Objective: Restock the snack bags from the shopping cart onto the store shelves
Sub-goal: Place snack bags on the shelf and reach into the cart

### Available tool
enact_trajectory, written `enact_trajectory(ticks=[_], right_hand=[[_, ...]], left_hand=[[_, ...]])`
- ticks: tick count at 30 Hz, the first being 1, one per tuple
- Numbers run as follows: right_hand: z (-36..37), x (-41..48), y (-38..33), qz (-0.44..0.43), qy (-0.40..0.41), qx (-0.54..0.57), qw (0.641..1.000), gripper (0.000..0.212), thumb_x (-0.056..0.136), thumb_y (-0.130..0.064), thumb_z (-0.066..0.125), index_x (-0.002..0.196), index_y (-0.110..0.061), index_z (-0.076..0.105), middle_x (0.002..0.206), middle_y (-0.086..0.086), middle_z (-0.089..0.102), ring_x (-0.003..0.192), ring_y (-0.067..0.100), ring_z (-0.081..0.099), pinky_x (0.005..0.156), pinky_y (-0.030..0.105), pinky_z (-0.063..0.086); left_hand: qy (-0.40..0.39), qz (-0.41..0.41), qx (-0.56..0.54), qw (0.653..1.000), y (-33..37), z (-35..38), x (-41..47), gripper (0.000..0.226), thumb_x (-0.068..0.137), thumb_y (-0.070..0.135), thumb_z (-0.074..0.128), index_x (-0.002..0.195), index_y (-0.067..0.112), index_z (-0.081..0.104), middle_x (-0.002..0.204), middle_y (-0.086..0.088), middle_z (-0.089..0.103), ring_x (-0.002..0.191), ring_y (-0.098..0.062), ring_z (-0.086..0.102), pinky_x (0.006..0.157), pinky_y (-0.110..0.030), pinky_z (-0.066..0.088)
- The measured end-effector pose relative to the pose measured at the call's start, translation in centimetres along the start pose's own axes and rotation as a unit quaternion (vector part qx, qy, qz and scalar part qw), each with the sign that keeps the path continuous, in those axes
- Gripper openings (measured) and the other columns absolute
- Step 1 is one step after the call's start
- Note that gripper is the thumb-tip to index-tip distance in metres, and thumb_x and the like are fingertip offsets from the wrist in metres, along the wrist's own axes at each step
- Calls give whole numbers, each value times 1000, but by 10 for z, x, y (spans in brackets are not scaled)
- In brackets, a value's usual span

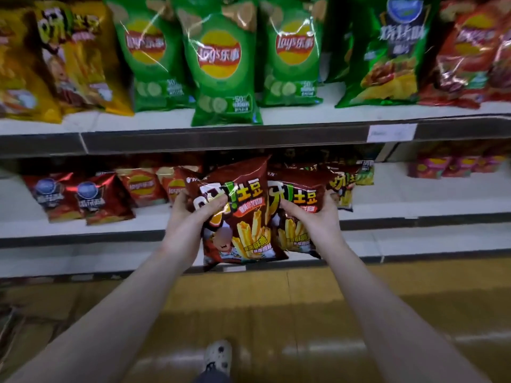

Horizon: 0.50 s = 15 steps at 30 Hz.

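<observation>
Two brown snack bags held up to the lower shelf, ready to go in.

At frame centre the left hand grips the first brown bag, fingers curled over its front. The right hand clasps the second brown bag the same way, and the two bags overlap. Both hang in front of the lower shelf. This looks like the placing step. Next, each bag needs pushing back upright between the red chip bags at left and the matching bags at right.
</observation>
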State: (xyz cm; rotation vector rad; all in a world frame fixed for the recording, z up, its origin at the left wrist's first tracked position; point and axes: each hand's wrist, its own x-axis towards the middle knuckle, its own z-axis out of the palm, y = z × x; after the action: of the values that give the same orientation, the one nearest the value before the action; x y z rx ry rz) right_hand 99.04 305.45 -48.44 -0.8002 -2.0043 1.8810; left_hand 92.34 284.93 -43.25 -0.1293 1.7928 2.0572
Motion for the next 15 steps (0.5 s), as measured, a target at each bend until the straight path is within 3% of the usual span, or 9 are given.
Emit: enact_trajectory(ticks=[5, 9, 13, 15], right_hand=[[16, 51, 66, -25, 37, 10, 999, 79, 64, -25, 86, 131, -20, 43, 114, -10, 61, 106, 4, 58, 91, 22, 46], [27, 92, 111, -29, 64, 45, 997, 82, 64, -23, 86, 130, -16, 38, 122, -2, 57, 113, 13, 56, 96, 29, 47], [34, 130, 138, -54, 66, 54, 995, 81, 66, -24, 86, 133, -18, 41, 122, -5, 59, 113, 11, 57, 96, 31, 47], [37, 147, 148, -69, 68, 29, 995, 78, 66, -28, 85, 131, -19, 43, 119, -6, 62, 110, 10, 59, 96, 33, 49]], left_hand=[[10, 27, 54, 998, -53, -14, 63, 39, 73, 17, 74, 102, 35, 54, 99, 7, 70, 85, -10, 70, 63, -26, 52], [44, 58, 83, 994, -92, -31, 115, 48, 78, 16, 74, 120, 22, 52, 100, 9, 67, 82, -5, 69, 58, -19, 53], [67, 84, 106, 989, -125, -38, 165, 59, 73, 20, 78, 124, 16, 49, 108, 5, 66, 100, -16, 64, 87, -42, 53], [75, 95, 116, 986, -139, -37, 186, 61, 74, 19, 79, 122, 17, 42, 115, 1, 63, 104, -19, 62, 92, -45, 50]])
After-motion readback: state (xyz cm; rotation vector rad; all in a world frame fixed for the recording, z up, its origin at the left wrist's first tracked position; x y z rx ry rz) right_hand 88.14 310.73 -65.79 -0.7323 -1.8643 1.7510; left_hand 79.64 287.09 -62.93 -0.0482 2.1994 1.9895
